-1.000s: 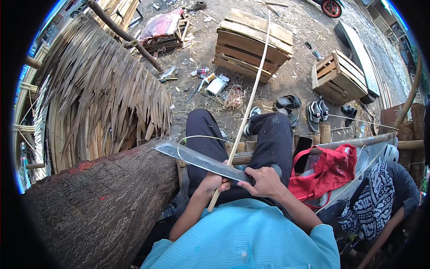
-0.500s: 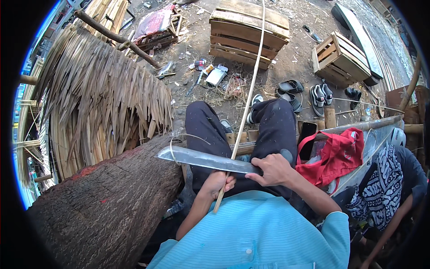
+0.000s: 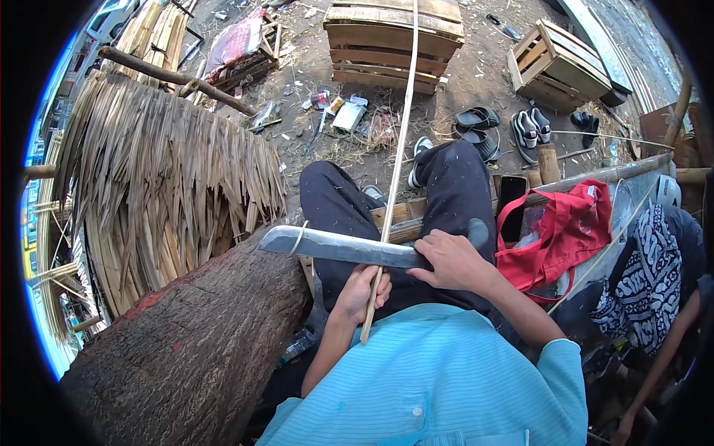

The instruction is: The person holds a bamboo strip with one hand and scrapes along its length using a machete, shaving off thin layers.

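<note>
My right hand is closed round the handle of a machete, whose broad grey blade points left across my lap. My left hand grips a long, thin bamboo strip just below the blade. The strip's near end rests by my shirt, and its far part runs up past a wooden crate. The blade lies across the strip where they meet; the exact contact is hard to make out. A thin pale sliver hangs over the blade near its tip. The machete's handle is mostly hidden by my fingers.
A thick dark log lies close on my left, beside a dry thatch panel. A red bag and a phone are right of my knee. Another person's arm shows at lower right. Ahead stand slatted crates and shoes.
The whole view has shifted slightly. The sliver on the blade now shows as a short piece instead of a long curl. Both hands keep their grips.
</note>
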`<action>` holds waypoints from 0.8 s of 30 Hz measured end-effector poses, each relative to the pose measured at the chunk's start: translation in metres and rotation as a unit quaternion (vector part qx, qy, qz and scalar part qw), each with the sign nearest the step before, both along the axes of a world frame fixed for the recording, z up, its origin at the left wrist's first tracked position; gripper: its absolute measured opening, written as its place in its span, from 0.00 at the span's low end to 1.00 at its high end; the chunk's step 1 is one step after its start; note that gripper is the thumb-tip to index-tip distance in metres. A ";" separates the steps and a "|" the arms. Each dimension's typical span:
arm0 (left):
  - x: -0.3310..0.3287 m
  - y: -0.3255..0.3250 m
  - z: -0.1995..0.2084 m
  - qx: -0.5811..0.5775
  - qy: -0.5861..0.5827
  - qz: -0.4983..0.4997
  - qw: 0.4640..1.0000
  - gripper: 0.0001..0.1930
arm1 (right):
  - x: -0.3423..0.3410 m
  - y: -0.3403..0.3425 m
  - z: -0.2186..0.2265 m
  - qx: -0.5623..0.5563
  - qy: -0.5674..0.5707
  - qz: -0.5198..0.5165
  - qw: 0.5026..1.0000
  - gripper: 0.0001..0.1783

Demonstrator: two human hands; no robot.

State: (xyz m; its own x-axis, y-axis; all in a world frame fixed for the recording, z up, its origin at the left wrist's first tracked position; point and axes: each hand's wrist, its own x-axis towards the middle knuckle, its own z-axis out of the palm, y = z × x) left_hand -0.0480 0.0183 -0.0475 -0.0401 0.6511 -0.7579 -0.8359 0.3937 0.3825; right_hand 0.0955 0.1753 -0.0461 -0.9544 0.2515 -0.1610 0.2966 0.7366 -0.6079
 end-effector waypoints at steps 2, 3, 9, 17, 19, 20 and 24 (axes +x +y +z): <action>0.000 0.000 -0.001 0.020 -0.024 0.004 1.000 0.10 | 0.002 -0.003 -0.002 0.012 0.078 -0.008 0.997 0.25; 0.001 0.002 -0.001 0.026 -0.013 0.002 1.000 0.11 | 0.003 -0.005 -0.001 0.012 0.061 -0.039 0.997 0.24; -0.008 0.000 -0.005 0.041 -0.019 0.003 0.999 0.15 | 0.003 0.001 0.011 0.068 -0.002 -0.090 0.994 0.28; -0.007 0.007 -0.007 0.056 -0.039 0.011 0.998 0.16 | 0.030 0.007 -0.023 0.095 -0.023 -0.207 0.973 0.27; -0.008 0.011 -0.004 0.058 -0.050 0.014 0.997 0.16 | 0.031 0.008 -0.023 0.108 -0.022 -0.214 0.971 0.26; -0.008 0.013 -0.003 0.060 -0.061 0.018 0.996 0.17 | 0.031 0.009 -0.020 0.103 0.002 -0.203 0.974 0.28; -0.006 0.021 -0.005 0.013 -0.022 0.017 1.000 0.18 | 0.026 0.003 -0.006 0.072 0.023 -0.126 0.989 0.33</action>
State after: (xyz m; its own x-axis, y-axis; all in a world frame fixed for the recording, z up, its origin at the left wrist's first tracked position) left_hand -0.0537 0.0392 -0.0521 -0.0297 0.6694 -0.7423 -0.8647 0.3553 0.3550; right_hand 0.1218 0.1788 -0.0526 -0.8645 0.4987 -0.0631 0.4553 0.7236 -0.5188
